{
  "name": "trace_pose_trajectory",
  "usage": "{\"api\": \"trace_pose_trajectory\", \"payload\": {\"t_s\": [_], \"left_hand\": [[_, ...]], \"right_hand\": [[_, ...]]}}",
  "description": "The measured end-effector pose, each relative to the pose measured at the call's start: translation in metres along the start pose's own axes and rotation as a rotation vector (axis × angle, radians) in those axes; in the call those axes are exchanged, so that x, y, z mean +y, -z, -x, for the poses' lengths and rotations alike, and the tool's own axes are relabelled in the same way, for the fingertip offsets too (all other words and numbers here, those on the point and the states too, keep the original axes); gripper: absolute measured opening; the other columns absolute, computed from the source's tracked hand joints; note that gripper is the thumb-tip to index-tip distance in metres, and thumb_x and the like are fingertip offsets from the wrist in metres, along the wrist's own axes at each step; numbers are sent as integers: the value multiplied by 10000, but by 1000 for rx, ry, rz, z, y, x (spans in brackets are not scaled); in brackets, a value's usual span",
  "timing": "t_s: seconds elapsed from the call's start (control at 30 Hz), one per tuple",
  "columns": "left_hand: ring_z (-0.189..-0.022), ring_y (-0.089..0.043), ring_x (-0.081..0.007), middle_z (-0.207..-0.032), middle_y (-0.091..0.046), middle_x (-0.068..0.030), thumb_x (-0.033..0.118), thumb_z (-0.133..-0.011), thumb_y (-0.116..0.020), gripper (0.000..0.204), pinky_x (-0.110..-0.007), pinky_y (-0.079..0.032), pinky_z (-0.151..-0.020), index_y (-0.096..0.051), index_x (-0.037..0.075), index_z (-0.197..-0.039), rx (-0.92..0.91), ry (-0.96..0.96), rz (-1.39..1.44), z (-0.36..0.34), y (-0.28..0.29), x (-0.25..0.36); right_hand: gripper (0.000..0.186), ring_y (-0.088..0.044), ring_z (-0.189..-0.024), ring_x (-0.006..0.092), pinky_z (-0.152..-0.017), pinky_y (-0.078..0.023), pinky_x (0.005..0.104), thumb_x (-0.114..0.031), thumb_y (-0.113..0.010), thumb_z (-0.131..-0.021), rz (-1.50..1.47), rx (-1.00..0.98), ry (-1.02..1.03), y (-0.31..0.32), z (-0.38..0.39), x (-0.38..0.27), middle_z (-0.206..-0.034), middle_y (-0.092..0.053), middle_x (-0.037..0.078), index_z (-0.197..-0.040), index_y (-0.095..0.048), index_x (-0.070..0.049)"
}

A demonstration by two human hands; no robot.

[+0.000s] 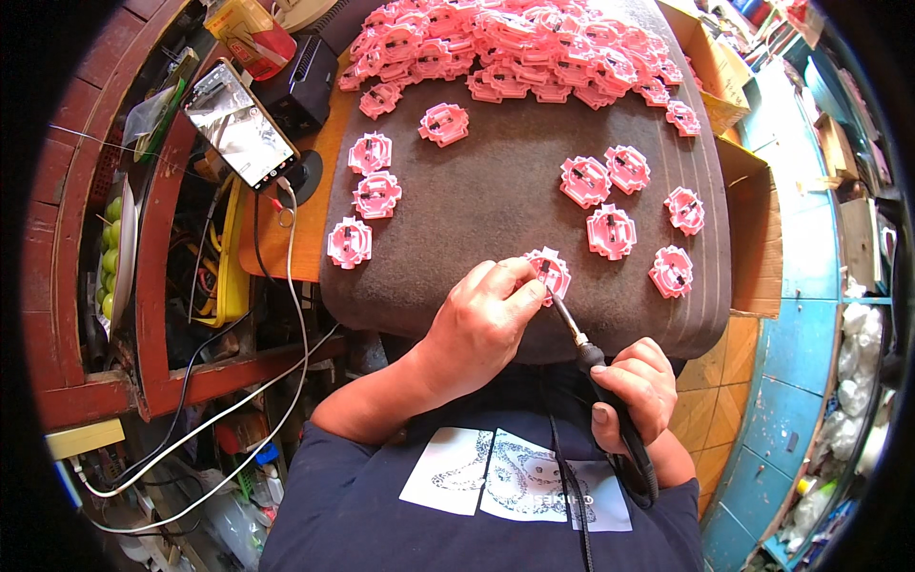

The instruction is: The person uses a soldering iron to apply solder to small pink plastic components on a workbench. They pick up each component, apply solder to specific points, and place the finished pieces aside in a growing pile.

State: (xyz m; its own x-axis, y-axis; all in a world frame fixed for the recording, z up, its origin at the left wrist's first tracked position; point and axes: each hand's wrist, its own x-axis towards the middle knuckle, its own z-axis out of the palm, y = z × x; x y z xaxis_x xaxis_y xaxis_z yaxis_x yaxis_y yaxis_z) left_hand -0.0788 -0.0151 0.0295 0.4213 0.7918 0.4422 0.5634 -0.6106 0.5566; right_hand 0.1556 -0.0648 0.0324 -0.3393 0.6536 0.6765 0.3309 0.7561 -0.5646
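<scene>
Near the front edge of the brown padded work surface (457,229), a pink plastic part (554,271) with a small black piece inside sits under my left hand (479,316). The left fingers are closed in a pinch at its left side; whether they also hold something thin is hidden. My right hand (637,389) is wrapped round the dark handle of a soldering iron (570,322). The iron slants up and to the left, its tip at the pink part. Several like parts lie around, such as a pink part (611,232) to the right and another pink part (350,243) to the left.
A large heap of pink parts (515,48) covers the far end. At the left, a phone (238,124) on a stand has a white cable (303,315) hanging from it. A cardboard box (753,229) stands against the right side. The iron's black cord (646,481) loops below my right hand.
</scene>
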Motion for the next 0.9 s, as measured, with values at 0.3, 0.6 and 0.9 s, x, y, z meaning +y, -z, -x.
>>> {"api": "trace_pose_trajectory", "payload": {"t_s": [0.3, 0.6, 0.9], "left_hand": [[-958, -699, -359, -1089, -691, -140, -40, -842, -756, 259, -441, -579, -838, -700, 25, -1087, 55, -1, 10, 2, -3, -2], [-952, -692, -355, -1109, -683, -146, -45, -812, -755, 289, -436, -576, -835, -696, 16, -1088, 22, -19, -18, 0, -1, -1], [-970, -694, -368, -1110, -681, -155, -62, -803, -753, 306, -445, -579, -846, -691, 6, -1095, 23, -13, -4, 0, 0, 0]], "right_hand": [[299, -552, -582, 248, -566, -413, 387, -245, -729, -942, 6, -8, -6, 1, -1, -1, -712, -615, 71, -1094, -673, 7], [313, -554, -579, 252, -564, -413, 389, -245, -732, -939, -12, 9, -13, 4, 1, -1, -708, -617, 80, -1104, -668, 12], [317, -552, -573, 250, -556, -413, 387, -264, -732, -952, -13, 6, -8, 0, 0, -1, -708, -620, 82, -1096, -672, 11]]}}
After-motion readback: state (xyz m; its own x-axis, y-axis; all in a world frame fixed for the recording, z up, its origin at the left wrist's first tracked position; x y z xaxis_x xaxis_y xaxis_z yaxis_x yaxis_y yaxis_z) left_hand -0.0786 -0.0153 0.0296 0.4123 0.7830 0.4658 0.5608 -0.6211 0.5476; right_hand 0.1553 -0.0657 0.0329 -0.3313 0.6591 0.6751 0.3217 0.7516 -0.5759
